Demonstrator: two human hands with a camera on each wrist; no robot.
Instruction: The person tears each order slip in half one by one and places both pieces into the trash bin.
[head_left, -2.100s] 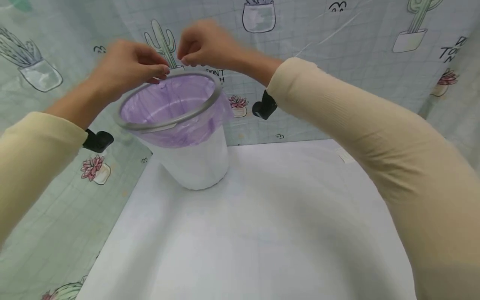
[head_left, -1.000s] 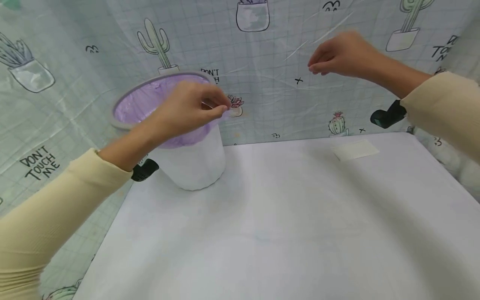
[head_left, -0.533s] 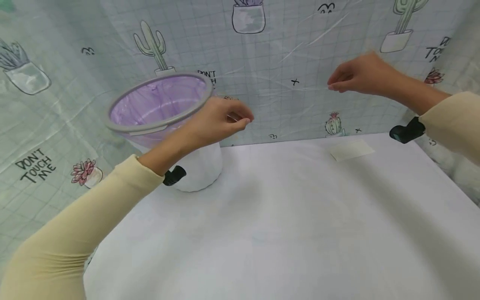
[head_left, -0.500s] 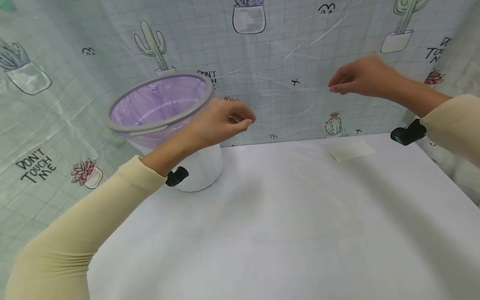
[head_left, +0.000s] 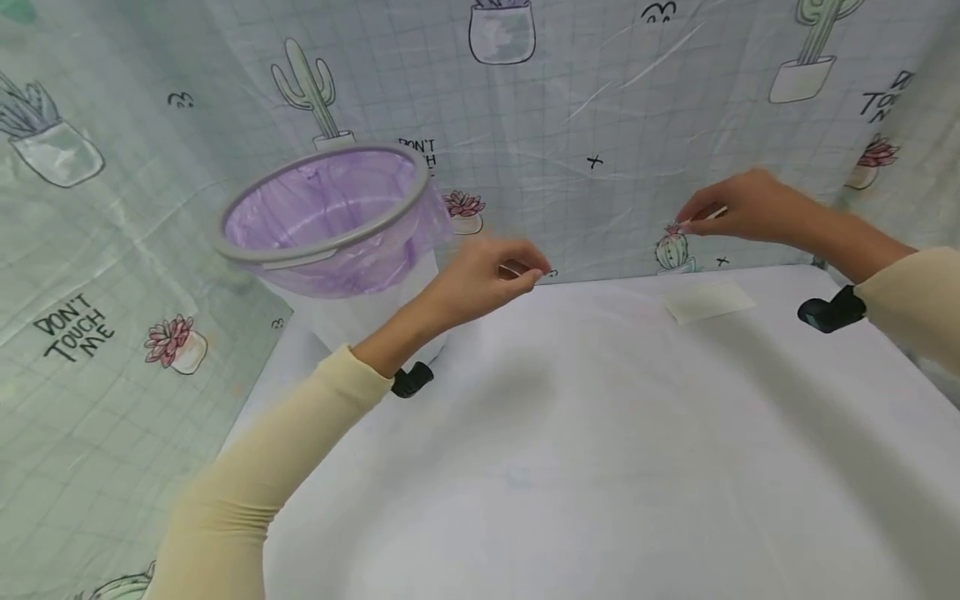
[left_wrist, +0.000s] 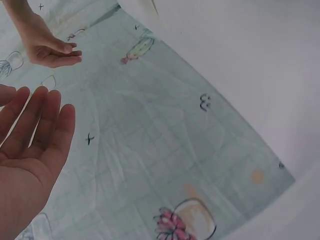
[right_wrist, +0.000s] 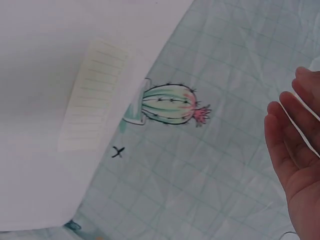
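Note:
A white bin (head_left: 352, 321) stands at the back left of the white table, lined with a purple bag (head_left: 375, 267) folded over its top. A grey ring (head_left: 322, 247) sits around the rim over the bag. My left hand (head_left: 483, 279) hovers in front and to the right of the bin, fingers relaxed and holding nothing; in the left wrist view its palm (left_wrist: 30, 160) shows bare. Over the back right of the table is my right hand (head_left: 753, 208), raised and loosely bent, also with nothing in it, as the right wrist view of its fingers (right_wrist: 285, 145) shows.
A pale lined paper slip (head_left: 708, 302) lies flat near the table's back right edge. Behind the white table (head_left: 562, 467) hangs a cactus-print sheet (head_left: 555, 108), which also covers the left side. Black wrist cameras are strapped under both sleeves.
Both hands have left the bin's rim, moving right and then lower. The right hand went far to the right; the left hand passed in front of the bin. The bin stays put.

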